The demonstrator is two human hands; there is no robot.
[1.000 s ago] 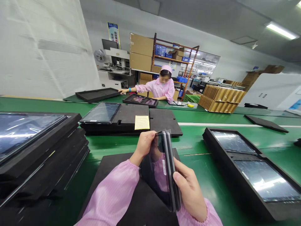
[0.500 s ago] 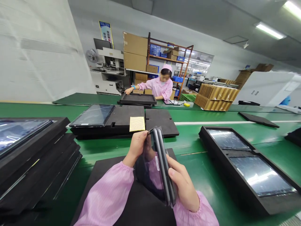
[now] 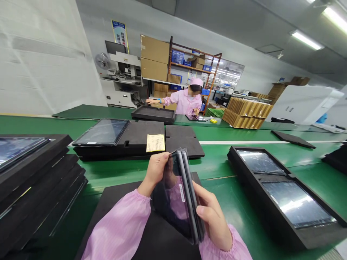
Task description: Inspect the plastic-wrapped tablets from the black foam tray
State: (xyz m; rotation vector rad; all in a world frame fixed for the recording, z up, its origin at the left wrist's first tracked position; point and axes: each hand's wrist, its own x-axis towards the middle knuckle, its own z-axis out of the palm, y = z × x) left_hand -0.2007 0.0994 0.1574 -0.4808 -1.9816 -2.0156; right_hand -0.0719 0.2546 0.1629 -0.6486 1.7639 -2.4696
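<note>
Both my hands hold a pair of dark tablets (image 3: 179,198) stood on edge, wrapped in clear film, over a black foam mat (image 3: 121,202) in front of me. My left hand (image 3: 157,168) grips their far top corner, fingers curled over the edge. My right hand (image 3: 213,216) clasps the near right side, thumb along the rim. A small white label shows on the tablet's edge. Both sleeves are pink.
Stacked black foam trays with screens (image 3: 32,173) sit at left. A tray holding two screens (image 3: 284,195) lies at right. Ahead are a tray with one tablet (image 3: 119,139) and a yellow dotted sheet (image 3: 155,143). A co-worker in pink (image 3: 187,101) handles a tray (image 3: 153,113) across the green belt.
The view has shifted slightly leftward and the tablets sit a little lower in my hands. The co-worker has slid a black tray in front of them and now reaches over it.
</note>
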